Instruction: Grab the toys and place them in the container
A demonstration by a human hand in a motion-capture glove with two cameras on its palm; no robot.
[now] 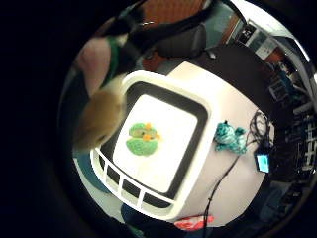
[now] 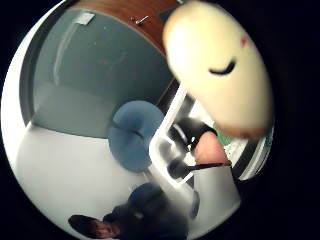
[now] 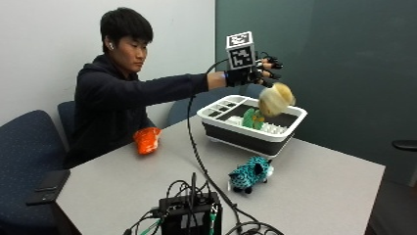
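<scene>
My gloved right hand point(image 3: 255, 74) is stretched out above the white and black container point(image 3: 287, 128), fingers spread. A tan plush toy point(image 3: 276, 99) hangs in the air just under the hand and over the container, with no finger seen around it. It looms close to the palm in both palm views point(image 1: 99, 119) point(image 2: 220, 70). A green plush toy point(image 3: 253, 117) point(image 1: 142, 139) lies inside the container point(image 1: 208, 129). A teal plush toy point(image 3: 251, 174) point(image 1: 230, 139) stands on the table in front of the container. An orange toy point(image 3: 147, 139) point(image 1: 194, 222) lies near the person.
A black box with cables point(image 3: 189, 213) sits at the table's near edge, and a cable runs from it up to the hand. A dark phone point(image 3: 49, 186) lies at the table's left corner. Blue chairs point(image 3: 26, 156) stand around the grey table point(image 3: 326, 196).
</scene>
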